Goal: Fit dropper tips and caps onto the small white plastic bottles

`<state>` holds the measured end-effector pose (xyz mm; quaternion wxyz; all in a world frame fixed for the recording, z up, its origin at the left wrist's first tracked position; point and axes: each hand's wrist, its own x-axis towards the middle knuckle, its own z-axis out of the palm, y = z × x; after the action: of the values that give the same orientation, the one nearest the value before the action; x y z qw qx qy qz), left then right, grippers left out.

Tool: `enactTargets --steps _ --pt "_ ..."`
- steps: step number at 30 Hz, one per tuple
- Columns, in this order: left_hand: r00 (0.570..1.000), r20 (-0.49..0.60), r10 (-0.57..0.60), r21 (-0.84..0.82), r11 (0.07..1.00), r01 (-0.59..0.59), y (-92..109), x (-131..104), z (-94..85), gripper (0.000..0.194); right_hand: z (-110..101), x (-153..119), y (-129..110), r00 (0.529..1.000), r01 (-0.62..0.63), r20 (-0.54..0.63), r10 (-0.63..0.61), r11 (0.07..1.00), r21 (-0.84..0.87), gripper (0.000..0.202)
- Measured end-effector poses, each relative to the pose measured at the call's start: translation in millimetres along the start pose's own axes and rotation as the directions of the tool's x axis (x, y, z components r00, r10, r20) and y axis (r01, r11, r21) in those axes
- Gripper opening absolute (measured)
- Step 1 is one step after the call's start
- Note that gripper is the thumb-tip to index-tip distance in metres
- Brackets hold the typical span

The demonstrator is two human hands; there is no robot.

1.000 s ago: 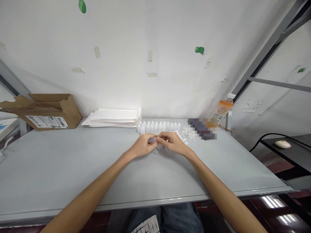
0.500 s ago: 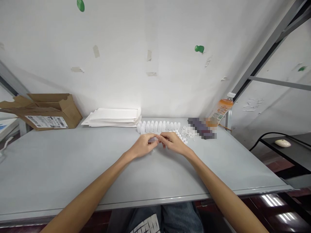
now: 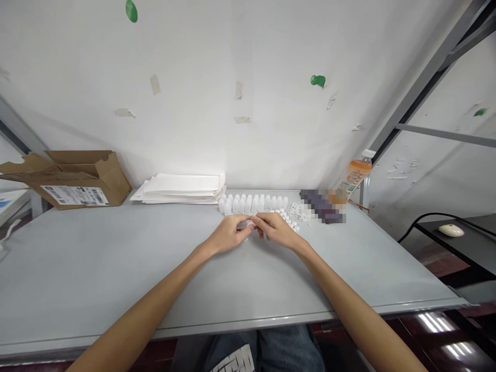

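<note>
My left hand (image 3: 229, 233) is closed round a small translucent white bottle (image 3: 243, 224) held on its side above the grey table (image 3: 186, 289). The fingers of my right hand (image 3: 274, 228) pinch together at the bottle's right end; whatever they grip there is too small to make out. Just behind my hands stand rows of small white bottles (image 3: 248, 202). To their right, partly behind my right hand, lie several small white caps (image 3: 291, 222) and a pile of thin white pieces (image 3: 300, 212).
A stack of white sheets (image 3: 182, 188) lies against the wall, with an open cardboard box (image 3: 89, 181) at far left. Back right are a dark blurred object (image 3: 322, 206) and an orange drink bottle (image 3: 351, 178). A mouse (image 3: 450, 230) rests on a black side surface.
</note>
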<state>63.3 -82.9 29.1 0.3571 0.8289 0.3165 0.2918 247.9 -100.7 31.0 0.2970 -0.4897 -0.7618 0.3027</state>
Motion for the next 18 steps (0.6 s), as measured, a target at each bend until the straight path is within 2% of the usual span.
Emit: enactTargets --steps 9,15,18 --pt "0.999 -0.044 -0.023 0.038 0.999 0.025 -1.2 1.3 -1.6 0.03 -2.6 -2.1 -0.7 0.999 0.044 -0.027 -0.04 0.991 0.129 0.037" --pt "0.999 -0.051 -0.015 0.132 0.991 0.021 -8.1 2.5 -1.6 0.031 -4.5 -0.7 -1.7 0.996 0.033 -0.082 -0.019 0.983 0.181 0.027" --pt "0.999 -0.039 -0.028 0.124 0.992 0.032 -9.2 2.8 -3.2 0.035 -4.8 0.3 -1.0 0.994 0.02 -0.106 0.006 0.97 0.241 0.026"
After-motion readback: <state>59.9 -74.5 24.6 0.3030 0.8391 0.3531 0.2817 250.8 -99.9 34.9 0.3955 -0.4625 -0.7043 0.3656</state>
